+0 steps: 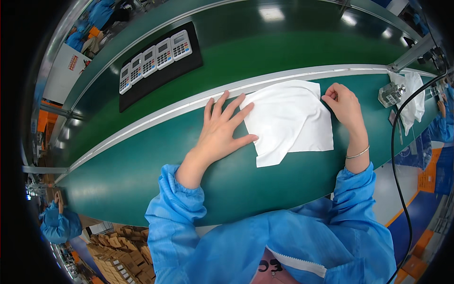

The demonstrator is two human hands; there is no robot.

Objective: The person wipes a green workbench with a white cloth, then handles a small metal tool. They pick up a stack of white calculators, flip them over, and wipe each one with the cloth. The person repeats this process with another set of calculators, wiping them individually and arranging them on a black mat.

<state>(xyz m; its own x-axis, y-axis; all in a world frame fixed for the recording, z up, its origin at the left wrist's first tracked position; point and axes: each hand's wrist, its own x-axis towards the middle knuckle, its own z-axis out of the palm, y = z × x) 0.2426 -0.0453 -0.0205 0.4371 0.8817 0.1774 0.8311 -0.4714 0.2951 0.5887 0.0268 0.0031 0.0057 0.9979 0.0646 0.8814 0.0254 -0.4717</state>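
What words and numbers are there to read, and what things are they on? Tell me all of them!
Pink shirt: big dark letters, partly covered by the blue jacket; I don't copy out writing, so no quote.
Five white keypad machines: marks on the keys, too small to read.
Clear bottle: a pale label, too small to read.
White board: a red sign, too blurred to read.
White cloth: no writing shows.

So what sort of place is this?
Probably a factory assembly line: matching card terminals sit in a row on a black mat, a co-worker wears blue workwear, and brown cartons are piled near the bench.
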